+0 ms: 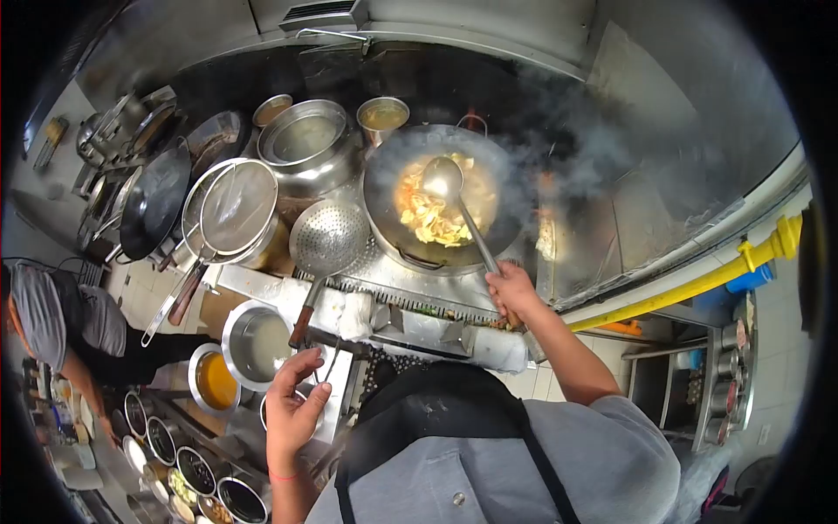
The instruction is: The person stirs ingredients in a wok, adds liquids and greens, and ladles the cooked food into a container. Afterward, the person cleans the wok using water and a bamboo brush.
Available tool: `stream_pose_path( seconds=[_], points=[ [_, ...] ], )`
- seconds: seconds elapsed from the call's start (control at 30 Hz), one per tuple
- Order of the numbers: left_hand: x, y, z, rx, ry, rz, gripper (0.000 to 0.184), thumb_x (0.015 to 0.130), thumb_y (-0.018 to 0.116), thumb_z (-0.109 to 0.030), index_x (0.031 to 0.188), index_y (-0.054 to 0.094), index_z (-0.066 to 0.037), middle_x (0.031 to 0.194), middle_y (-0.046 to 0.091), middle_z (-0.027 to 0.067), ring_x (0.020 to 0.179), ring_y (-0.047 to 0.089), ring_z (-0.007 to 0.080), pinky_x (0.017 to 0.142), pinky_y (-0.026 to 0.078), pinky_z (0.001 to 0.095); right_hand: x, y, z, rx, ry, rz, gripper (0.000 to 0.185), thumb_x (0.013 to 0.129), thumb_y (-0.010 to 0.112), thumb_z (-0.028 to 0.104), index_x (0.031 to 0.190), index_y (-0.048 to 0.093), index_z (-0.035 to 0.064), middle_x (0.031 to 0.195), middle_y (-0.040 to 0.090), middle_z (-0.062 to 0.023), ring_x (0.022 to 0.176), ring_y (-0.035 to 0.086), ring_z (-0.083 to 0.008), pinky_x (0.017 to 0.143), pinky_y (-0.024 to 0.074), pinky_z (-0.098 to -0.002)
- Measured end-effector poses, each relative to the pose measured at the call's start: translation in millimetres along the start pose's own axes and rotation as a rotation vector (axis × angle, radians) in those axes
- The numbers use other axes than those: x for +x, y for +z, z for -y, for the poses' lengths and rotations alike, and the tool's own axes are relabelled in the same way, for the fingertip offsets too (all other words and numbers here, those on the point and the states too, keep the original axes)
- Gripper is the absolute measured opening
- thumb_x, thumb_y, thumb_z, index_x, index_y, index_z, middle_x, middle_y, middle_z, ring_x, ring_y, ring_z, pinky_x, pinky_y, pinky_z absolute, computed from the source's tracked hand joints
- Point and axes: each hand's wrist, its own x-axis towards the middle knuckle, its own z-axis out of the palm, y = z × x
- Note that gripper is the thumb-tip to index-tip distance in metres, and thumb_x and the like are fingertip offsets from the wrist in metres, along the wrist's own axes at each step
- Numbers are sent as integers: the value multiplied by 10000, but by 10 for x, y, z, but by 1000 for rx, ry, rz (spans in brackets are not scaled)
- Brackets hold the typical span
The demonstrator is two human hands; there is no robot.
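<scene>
My right hand [510,294] is wrapped round the long handle of a steel ladle [443,178]. The ladle's bowl lies over pale and yellow chopped food [436,225] in a black wok [384,214] that gives off smoke. My left hand [295,403] is raised low in the view, thumb and fingers apart, with nothing visibly held. Close to its fingertips are the brown handle of a perforated skimmer [330,236] and a thin metal rod [330,362]. Whether the hand touches the rod, I cannot tell. A steel pot of cloudy liquid [229,348] stands just beyond this hand.
Left of the wok are a large steel pot [327,166], a mesh strainer [237,208] and a black wok [155,203]. A bowl of orange liquid [216,382] and several ingredient containers [196,470] sit lower left. Another person [83,319] stands at left. A yellow pipe [681,291] runs at right.
</scene>
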Motion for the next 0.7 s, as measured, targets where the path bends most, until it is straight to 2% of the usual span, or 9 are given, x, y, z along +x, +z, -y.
stream_pose_path(
  seconds=[0.1,0.17,0.2,0.27,0.4,0.47,0.5,0.57,0.7],
  points=[
    [309,-245,-100,157,147,139,358,820,666,-63,1158,591,26,1189,602,113,1090,580,197,969,430,331,407,78,-32,-307,-244,-208,503,909,549,133,1382,394,68,681,552,-68,419,475,-158,352,394,-331],
    [455,-330,9,126,131,100,331,819,676,-93,1121,612,24,1145,623,105,1069,585,191,962,432,328,906,-91,-330,-855,-1039,-700,511,894,560,132,1375,406,56,707,577,-88,423,499,-174,371,417,-341],
    [540,-353,34,104,131,68,342,789,684,-71,1116,621,11,1120,636,115,1018,595,194,916,446,316,774,-29,-240,-858,-1035,-712,511,894,560,132,1375,406,56,707,577,-88,423,499,-174,371,417,-341],
    [671,-379,21,145,159,38,347,768,694,-56,1105,629,-1,1068,653,113,934,603,191,851,465,307,192,189,180,-301,-171,-268,487,888,561,134,1350,433,44,699,579,-91,440,520,-179,407,440,-341],
    [767,-355,147,79,150,54,350,773,698,-47,1112,622,-1,1019,657,100,923,606,179,850,465,300,-360,-108,21,-608,-491,-198,456,883,563,127,1311,457,13,693,582,-92,451,529,-172,432,445,-336],
    [770,-287,259,33,110,50,346,776,696,-37,1112,622,-1,1020,656,99,923,608,177,851,468,299,-429,-229,-115,-928,-1004,-537,400,877,566,108,1252,496,-11,690,577,-66,490,549,-147,466,456,-313],
    [775,-244,323,-8,61,60,342,780,694,-27,1113,622,-2,1020,655,98,923,609,176,851,470,298,-447,-254,-78,-917,-1010,-549,400,877,566,108,1252,496,-11,690,577,-66,490,549,-147,466,456,-313],
    [800,-124,380,-24,51,93,342,784,704,-29,1114,621,2,1023,658,104,928,617,183,852,478,306,-671,-234,152,-404,-286,-244,407,872,581,107,1250,499,-19,790,627,-94,593,602,-158,565,499,-306],
    [806,61,193,139,168,176,345,770,718,-36,1100,625,8,1035,659,127,926,626,215,858,476,318,-323,-192,57,-452,-511,-489,359,873,602,137,1195,563,-18,869,664,-170,756,640,-202,719,501,-309]
  ],
)
